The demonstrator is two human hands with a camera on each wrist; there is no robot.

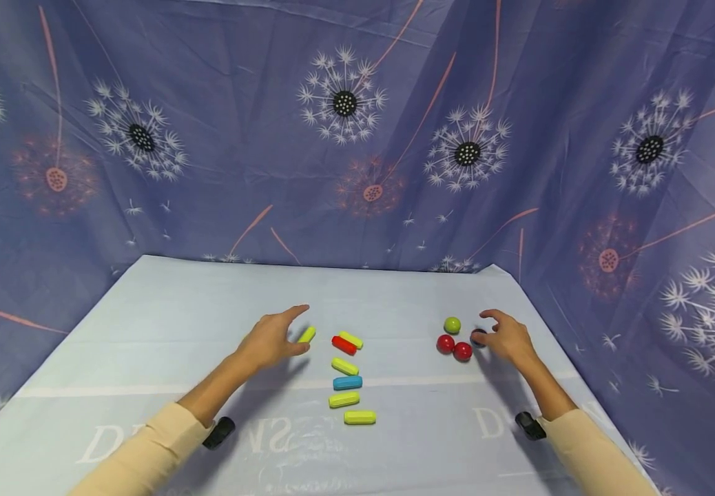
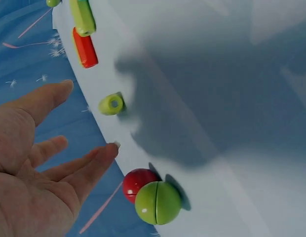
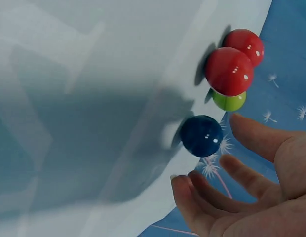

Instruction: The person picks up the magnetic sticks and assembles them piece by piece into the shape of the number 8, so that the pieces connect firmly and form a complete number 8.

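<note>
My left hand (image 1: 268,339) is above the table, thumb and index finger spread apart. A yellow-green ribbed stick (image 1: 307,335) lies just beyond the gap between them; in the left wrist view its round end (image 2: 112,104) faces me. Below those fingers are a red ball (image 2: 138,183) and a green ball (image 2: 158,203), hidden in the head view. My right hand (image 1: 510,339) hovers with thumb and fingers parted around a dark blue ball (image 3: 202,136), which rests on the table. Near it are two red balls (image 3: 229,71) and a small green ball (image 1: 452,325). Neither hand grips anything.
Between the hands, several yellow-green sticks (image 1: 344,399), a red stick (image 1: 344,345) and a blue stick (image 1: 348,383) form a loose column on the pale tablecloth (image 1: 419,441). A blue-purple dandelion-print curtain (image 1: 240,138) stands behind the table and along its sides.
</note>
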